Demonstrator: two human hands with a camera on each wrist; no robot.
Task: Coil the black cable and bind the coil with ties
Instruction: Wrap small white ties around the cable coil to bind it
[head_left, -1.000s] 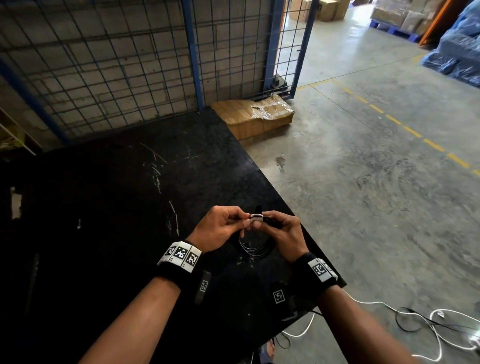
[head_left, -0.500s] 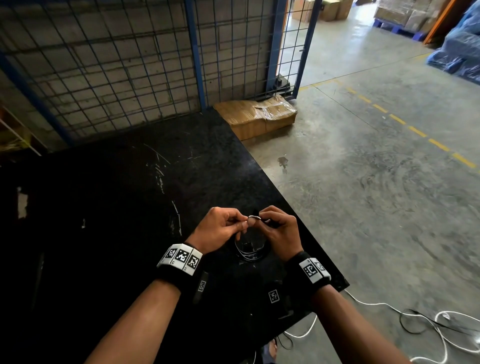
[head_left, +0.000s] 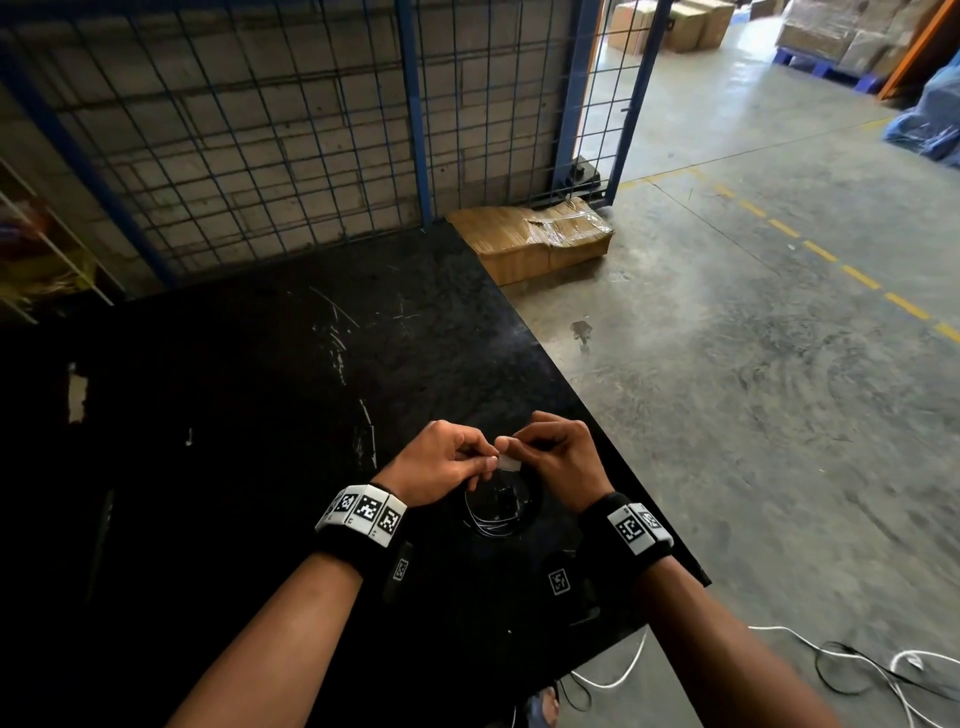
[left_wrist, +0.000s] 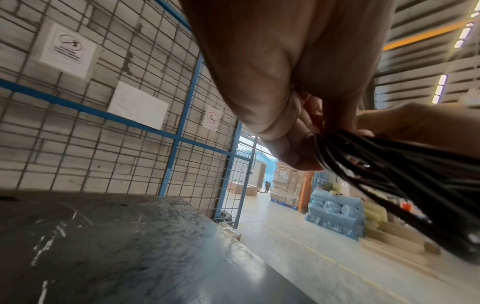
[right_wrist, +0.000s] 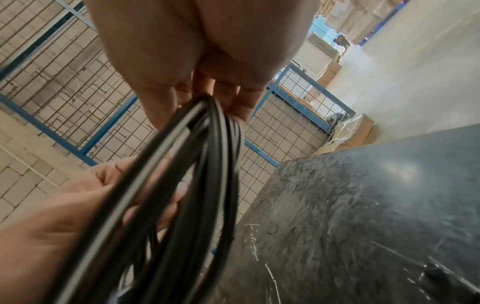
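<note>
A small coil of black cable (head_left: 501, 506) hangs between my two hands above the black table (head_left: 270, 395). At the top of the coil sits a white tie (head_left: 508, 461). My left hand (head_left: 452, 462) pinches the tie and the coil from the left. My right hand (head_left: 558, 457) pinches them from the right. In the left wrist view the curled fingers (left_wrist: 283, 142) clamp the bundle of cable strands (left_wrist: 389, 170). In the right wrist view the fingertips (right_wrist: 233, 102) grip the top of the cable loops (right_wrist: 197, 185), with the left hand (right_wrist: 78, 205) behind them.
The table's right edge (head_left: 613, 415) runs just beside my right hand. A wrapped cardboard box (head_left: 540, 236) lies on the concrete floor past the far corner. A blue wire-mesh fence (head_left: 260, 130) stands behind. White and black loose cables (head_left: 857, 670) lie on the floor at lower right.
Both hands stayed together on the coil's top. The white tie now shows as a flatter strip between the fingertips, and the fingers have shifted around it.
</note>
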